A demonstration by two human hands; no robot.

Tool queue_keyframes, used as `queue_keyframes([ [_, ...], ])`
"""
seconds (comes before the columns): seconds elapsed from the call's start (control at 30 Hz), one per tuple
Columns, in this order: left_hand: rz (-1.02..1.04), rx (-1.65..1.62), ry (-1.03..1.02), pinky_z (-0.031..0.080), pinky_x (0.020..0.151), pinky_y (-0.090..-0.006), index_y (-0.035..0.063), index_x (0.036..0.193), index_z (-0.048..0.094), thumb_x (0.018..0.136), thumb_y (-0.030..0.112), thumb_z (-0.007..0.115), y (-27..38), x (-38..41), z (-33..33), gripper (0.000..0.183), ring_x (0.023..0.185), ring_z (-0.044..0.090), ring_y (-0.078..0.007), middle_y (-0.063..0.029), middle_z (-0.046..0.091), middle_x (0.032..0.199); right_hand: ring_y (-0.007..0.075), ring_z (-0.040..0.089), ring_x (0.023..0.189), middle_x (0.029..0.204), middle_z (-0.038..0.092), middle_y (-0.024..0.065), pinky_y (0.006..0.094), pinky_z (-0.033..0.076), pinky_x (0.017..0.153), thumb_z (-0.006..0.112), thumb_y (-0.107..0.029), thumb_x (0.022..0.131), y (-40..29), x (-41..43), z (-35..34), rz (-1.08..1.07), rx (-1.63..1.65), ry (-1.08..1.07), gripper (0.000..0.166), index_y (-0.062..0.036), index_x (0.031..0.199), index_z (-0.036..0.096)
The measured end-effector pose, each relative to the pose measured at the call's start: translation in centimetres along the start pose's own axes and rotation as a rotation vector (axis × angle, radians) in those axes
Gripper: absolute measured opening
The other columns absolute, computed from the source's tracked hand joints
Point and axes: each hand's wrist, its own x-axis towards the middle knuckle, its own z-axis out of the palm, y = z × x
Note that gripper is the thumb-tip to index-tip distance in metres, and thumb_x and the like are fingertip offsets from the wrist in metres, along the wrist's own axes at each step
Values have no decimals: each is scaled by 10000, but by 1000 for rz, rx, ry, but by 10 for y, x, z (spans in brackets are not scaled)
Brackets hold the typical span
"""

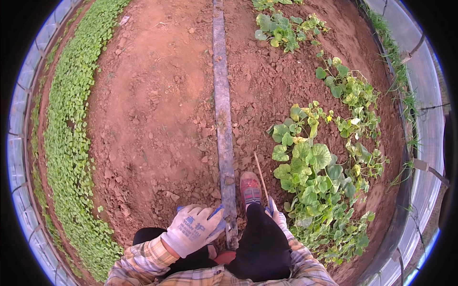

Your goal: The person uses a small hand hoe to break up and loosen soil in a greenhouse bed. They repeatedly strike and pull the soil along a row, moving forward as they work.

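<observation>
My right hand [277, 215], in a white work glove with blue coating, is beside my right knee. It grips the lower end of a thin wooden stick [261, 172], which points forward over the soil just right of my shoe [250, 187]. My left hand [195, 226] wears a matching glove bearing writing and hangs over my left knee. Its back faces up and its fingers curl down, so whatever lies under the palm is hidden. Closest to my right hand are broad-leaved cucurbit vines [307, 171], some leaves yellowing.
A narrow, flat grey strip [223, 114] runs ahead between two stretches of reddish, cloddy soil [154, 107]. Dense leafy seedlings [68, 118] border the left. More vines [282, 30] grow farther up on the right. Grass [391, 60] lines the clear plastic greenhouse film [427, 125].
</observation>
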Motion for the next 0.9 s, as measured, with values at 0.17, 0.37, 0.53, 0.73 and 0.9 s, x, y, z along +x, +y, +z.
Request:
queue_keyframes([
  [0.17, -13, -34, -70, 479, 804, -381, 101, 1171, 580, 831, 332, 617, 1, 0, 7, 414, 818, 635, -236, -63, 630, 916, 358, 637, 902, 1052, 649, 177, 428, 486, 749, 522, -273, 911, -21, 30, 0, -401, 247, 395, 611, -209, 1456, 254],
  [0.37, -19, -13, -101, 475, 813, -380, 98, 1173, 579, 834, 338, 613, 3, 11, 5, 417, 818, 634, -238, -74, 627, 913, 381, 620, 892, 986, 648, 206, 417, 498, 748, 506, -257, 930, -115, 156, -74, -221, 270, 616, 513, -145, 1405, 350],
  [0.53, -47, -6, -108, 469, 825, -383, 91, 1173, 576, 846, 336, 600, -2, 4, 3, 409, 836, 631, -243, -83, 625, 924, 394, 622, 846, 954, 653, 209, 454, 492, 738, 494, -322, 928, -116, 145, -45, -245, 187, 643, 539, -179, 1419, 325],
  [0.73, 1, -10, -44, 468, 826, -380, 91, 1172, 574, 850, 335, 595, -2, 0, 2, 404, 836, 631, -238, -72, 629, 935, 398, 632, 796, 869, 661, 211, 465, 497, 707, 514, -323, 912, -71, 61, -18, -117, 24, 457, 562, -237, 1428, 308],
  [0.9, -11, -18, -56, 472, 818, -381, 92, 1172, 574, 847, 335, 600, 3, -4, 1, 407, 825, 633, -232, -72, 628, 928, 406, 625, 843, 906, 656, 217, 467, 498, 727, 543, -269, 897, -42, 31, -22, -124, 47, 385, 606, -228, 1439, 275],
])
